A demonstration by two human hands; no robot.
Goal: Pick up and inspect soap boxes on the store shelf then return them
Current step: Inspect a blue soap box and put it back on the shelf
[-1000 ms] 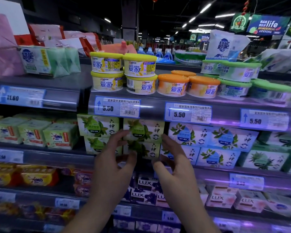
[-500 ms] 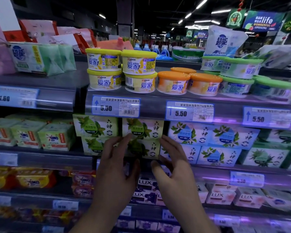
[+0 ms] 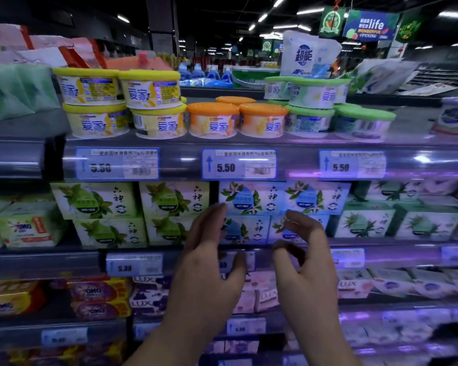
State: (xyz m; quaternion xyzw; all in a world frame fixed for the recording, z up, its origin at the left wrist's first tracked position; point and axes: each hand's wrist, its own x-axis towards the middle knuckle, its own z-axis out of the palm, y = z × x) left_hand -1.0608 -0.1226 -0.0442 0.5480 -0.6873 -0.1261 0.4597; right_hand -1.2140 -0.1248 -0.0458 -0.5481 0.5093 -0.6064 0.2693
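Reaching for the blue-flowered soap on the middle shelf (image 3: 37, 260), I have both hands raised in front of it and neither holds anything. My left hand (image 3: 209, 262) is open, its fingers (image 3: 212, 220) loosely extended with the tips up by the corner of the upper blue box (image 3: 251, 198). My right hand (image 3: 310, 262) is cupped, its fingers (image 3: 302, 223) curved over and the thumb apart from them, in front of the neighbouring stack. The lower blue box (image 3: 249, 229) shows in the gap between my palms, under the upper one. I cannot tell whether my fingertips touch any cardboard yet. I think the upper box is the sensible one to take, since drawing out the lower one would drag the box that rests on it. To do it cleanly I would set fingers on the top face and a thumb on the front lower edge, then slide it straight toward me and level, so it clears the price rail (image 3: 238, 165) overhead. The boxes stand tight side by side, so I would grip lightly, not crush the card, and not nudge the green boxes (image 3: 95, 199) to the left. One hand could steady the stack below while the other draws the box out.
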